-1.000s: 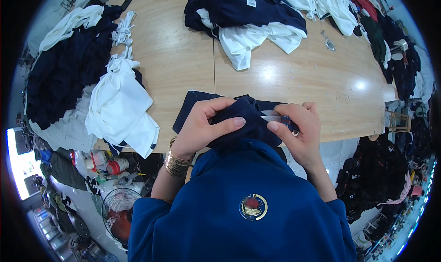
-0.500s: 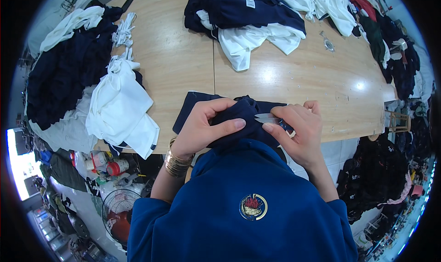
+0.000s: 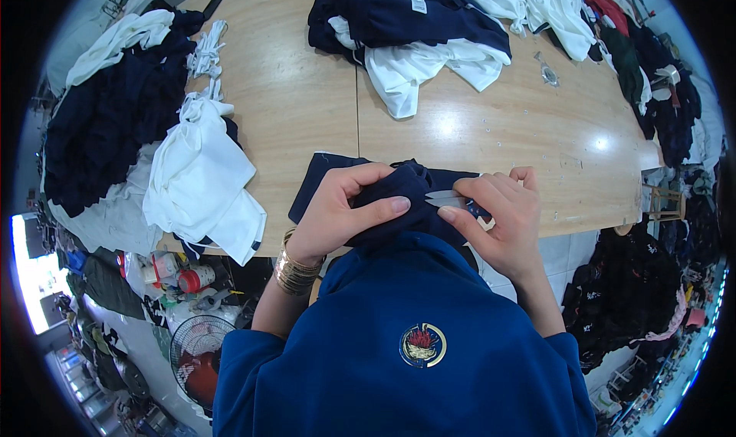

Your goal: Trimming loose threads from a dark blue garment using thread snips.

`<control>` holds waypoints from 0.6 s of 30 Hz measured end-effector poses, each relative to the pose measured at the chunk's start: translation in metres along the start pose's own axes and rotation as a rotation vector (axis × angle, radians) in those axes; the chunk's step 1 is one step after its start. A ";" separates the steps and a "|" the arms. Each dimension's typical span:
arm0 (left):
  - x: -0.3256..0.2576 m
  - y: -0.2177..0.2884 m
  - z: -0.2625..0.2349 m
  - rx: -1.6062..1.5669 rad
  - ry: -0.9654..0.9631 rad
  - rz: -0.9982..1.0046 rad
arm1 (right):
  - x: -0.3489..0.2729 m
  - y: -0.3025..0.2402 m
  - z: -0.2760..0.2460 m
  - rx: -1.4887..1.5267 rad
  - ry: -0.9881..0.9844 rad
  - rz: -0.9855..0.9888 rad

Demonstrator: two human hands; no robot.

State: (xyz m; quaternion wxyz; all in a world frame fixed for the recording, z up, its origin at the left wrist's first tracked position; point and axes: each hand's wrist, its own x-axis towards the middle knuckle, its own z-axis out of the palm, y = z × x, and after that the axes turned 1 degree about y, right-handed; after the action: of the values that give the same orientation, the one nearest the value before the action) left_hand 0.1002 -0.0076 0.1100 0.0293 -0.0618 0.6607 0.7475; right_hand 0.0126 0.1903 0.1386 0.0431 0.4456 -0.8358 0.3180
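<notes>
A dark navy garment (image 3: 399, 185) lies bunched at the near edge of the table, part of it spread flat to the left. My left hand (image 3: 349, 211) is closed on its bunched cloth, with the thumb pressed along the near side. In my right hand (image 3: 502, 215) is a pair of thread snips (image 3: 448, 198), gripped between thumb and fingers. Their pointed blades face left, slightly apart, with the tips at the cloth beside my left thumb. The fingers hide most of the snips' handle.
The wooden table (image 3: 291, 92) bears a navy and white garment pile (image 3: 406, 15) at the far middle. White garments (image 3: 203, 172) and navy cloth (image 3: 115, 123) are heaped at left. A tape roll or similar clear item (image 3: 547, 70) lies far right. A fan (image 3: 201, 353) stands below left.
My right hand and the snips have shifted very slightly to the right. The left hand and the garment look the same.
</notes>
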 end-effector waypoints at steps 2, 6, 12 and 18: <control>0.000 0.000 0.000 0.003 -0.009 -0.006 | 0.001 0.000 0.000 0.007 -0.010 -0.001; 0.000 -0.001 0.000 0.009 -0.012 0.010 | 0.002 -0.001 0.000 -0.002 -0.021 -0.032; 0.000 -0.001 0.000 0.001 -0.025 0.001 | 0.002 -0.001 0.001 -0.037 -0.017 -0.062; -0.001 0.000 0.001 0.004 -0.002 0.007 | 0.001 -0.002 0.001 -0.002 0.024 -0.028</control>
State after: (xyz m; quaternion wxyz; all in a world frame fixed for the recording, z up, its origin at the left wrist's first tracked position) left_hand 0.1013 -0.0064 0.1100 0.0274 -0.0585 0.6623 0.7465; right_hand 0.0134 0.1880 0.1394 0.0581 0.4534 -0.8292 0.3218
